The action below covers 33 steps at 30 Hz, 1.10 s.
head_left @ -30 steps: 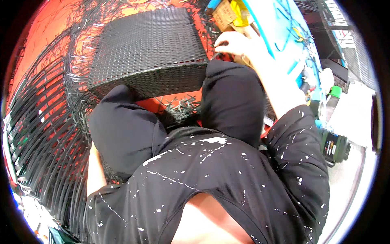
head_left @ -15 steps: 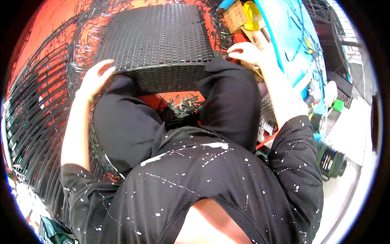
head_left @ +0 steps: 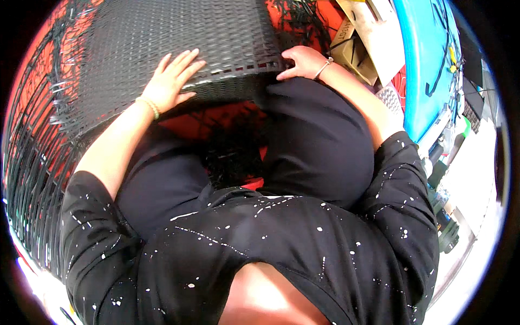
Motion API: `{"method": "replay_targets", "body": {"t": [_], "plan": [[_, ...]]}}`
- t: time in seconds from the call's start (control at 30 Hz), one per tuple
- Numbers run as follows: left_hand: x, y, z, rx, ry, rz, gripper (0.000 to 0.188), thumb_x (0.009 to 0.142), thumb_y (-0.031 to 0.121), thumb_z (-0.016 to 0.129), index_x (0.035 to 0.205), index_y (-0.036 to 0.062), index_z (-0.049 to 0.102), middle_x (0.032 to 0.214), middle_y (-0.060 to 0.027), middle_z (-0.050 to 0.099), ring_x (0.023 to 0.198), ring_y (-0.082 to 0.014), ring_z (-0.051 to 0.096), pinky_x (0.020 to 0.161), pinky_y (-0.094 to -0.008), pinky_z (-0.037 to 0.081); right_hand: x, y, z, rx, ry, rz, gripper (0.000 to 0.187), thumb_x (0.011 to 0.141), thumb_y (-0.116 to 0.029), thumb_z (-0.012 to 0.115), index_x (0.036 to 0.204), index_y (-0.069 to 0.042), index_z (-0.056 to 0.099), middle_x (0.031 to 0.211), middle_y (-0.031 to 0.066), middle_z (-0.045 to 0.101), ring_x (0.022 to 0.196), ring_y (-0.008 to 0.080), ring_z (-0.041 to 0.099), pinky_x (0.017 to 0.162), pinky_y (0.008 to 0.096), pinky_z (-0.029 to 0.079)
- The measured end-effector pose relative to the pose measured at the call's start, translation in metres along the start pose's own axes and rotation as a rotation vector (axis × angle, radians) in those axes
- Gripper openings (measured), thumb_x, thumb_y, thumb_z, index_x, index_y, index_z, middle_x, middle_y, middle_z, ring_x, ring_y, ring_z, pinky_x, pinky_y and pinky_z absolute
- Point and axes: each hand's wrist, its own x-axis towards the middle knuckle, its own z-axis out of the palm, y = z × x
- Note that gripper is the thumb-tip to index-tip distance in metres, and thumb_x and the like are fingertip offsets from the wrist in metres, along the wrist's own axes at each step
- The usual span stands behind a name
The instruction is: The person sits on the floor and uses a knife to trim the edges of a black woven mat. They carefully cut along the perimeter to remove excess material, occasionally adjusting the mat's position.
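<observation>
A black woven wicker piece [head_left: 179,32] spans the space under and beyond the left hand [head_left: 173,81], its front right corner at the right hand [head_left: 305,62]. With the left palm seemingly just laid on top, the piece could slide or tip if pressed unevenly. Outward from the left forearm, a spread of long black strands [head_left: 32,157] fans out; any that catch under the piece could bend or tangle should it shift. Right of the right hand stands a curved blue plastic piece [head_left: 420,65], and just beside the wrist a cardboard box [head_left: 363,67], which a careless swing of that arm could knock. Past the right fingers lie loose black strips [head_left: 303,27], liable to snag. The left hand is flat and empty, fingers splayed near the wicker's front edge, thumb apart toward the front face. The right hand half-curls at the corner, thumb parted from fingers; whether it grasps the edge cannot be told.
</observation>
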Motion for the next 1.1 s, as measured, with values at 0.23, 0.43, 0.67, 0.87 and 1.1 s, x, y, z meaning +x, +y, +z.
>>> {"method": "replay_targets", "body": {"t": [0.23,0.43,0.67,0.87,1.1], "plan": [[0.01,-0.011,-0.005,-0.039,0.062,-0.044,0.083,0.07,0.033,0.073,0.14,0.0122,0.031,0.148,-0.0093,0.026,0.136,-0.0274,0.025,0.111,-0.0441,0.019,0.001,-0.02,-0.019,-0.308,0.309,-0.014,0.045,0.063,-0.044,0.075,0.081,-0.008,0.056,0.083,0.0076,0.058,0.079,0.0284,0.059,0.07,0.0402,0.047],[0.014,0.004,-0.007,-0.033,0.135,-0.061,0.079,0.075,0.039,0.069,0.138,0.0074,0.032,0.146,-0.0123,0.028,0.134,-0.0299,0.029,0.111,-0.0442,0.021,-0.001,-0.025,-0.01,-0.174,0.422,-0.332,0.03,0.065,-0.023,0.076,0.078,-0.009,0.053,0.081,0.0047,0.052,0.078,0.0255,0.057,0.068,0.0377,0.046],[0.029,0.022,0.014,0.021,0.219,-0.178,0.077,0.077,0.048,0.064,0.137,0.0096,0.034,0.144,-0.0105,0.034,0.132,-0.0273,0.032,0.11,-0.0424,0.025,0.014,-0.034,-0.007,-0.139,0.406,-0.238,0.02,0.065,-0.025,0.073,0.067,-0.01,0.06,0.072,0.0067,0.057,0.071,0.0284,0.06,0.064,0.0424,0.048],[0.032,0.023,0.018,0.036,0.259,-0.165,0.075,0.077,0.047,0.064,0.136,0.0104,0.036,0.142,-0.0103,0.037,0.13,-0.0271,0.035,0.108,-0.0422,0.028,0.034,-0.033,-0.02,-0.206,0.15,-0.208,0.024,0.063,-0.027,0.074,0.056,-0.007,0.062,0.06,0.0124,0.059,0.062,0.0302,0.061,0.06,0.0428,0.048],[0.032,0.025,0.016,0.038,0.266,-0.159,0.073,0.077,0.042,0.066,0.135,0.0082,0.038,0.141,-0.011,0.039,0.129,-0.0284,0.037,0.108,-0.0405,0.029,0.028,-0.034,-0.026,-0.213,0.06,-0.2,0.025,0.065,-0.027,0.075,0.066,-0.008,0.059,0.073,0.0087,0.06,0.073,0.028,0.061,0.065,0.0404,0.048]]}}
